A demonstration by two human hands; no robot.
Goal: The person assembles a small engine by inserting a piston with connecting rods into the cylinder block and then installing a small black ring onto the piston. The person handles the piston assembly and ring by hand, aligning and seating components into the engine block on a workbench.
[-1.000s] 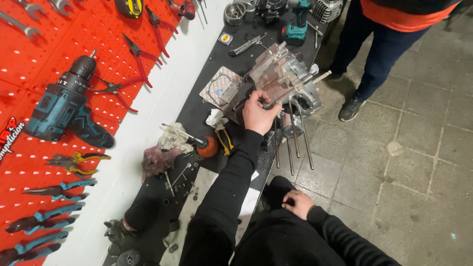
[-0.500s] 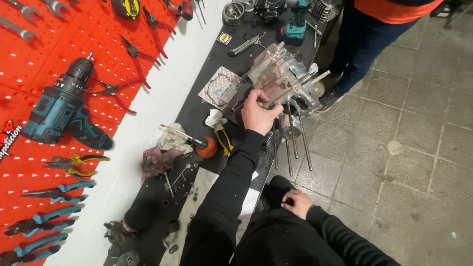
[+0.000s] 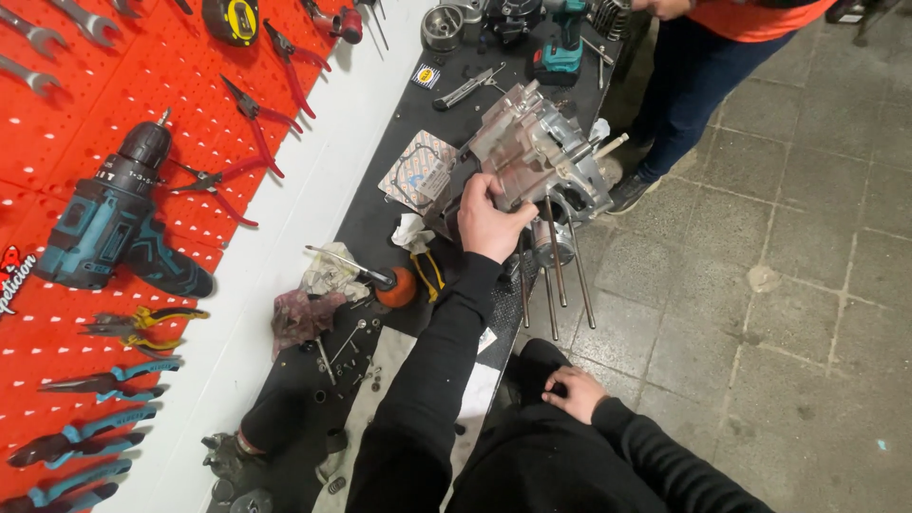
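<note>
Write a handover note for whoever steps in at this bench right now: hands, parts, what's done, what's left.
Left hand: resting on the grey engine case at the edge of the black bench; whether it grips is unclear.
Right hand: down at the person's lap, away from the bench, fingers curled; nothing clearly held.
Parts: the long studs stick out of the case past the bench edge. A gasket lies beside the case; an orange-handled screwdriver, rags and loose small hardware lie nearer the person.
Done: case is bare, studs exposed.
Left: gasket not fitted; hardware still loose.

Likely a workshop: red tool pegboard (image 3: 114, 190), workbench (image 3: 380, 209).
</note>
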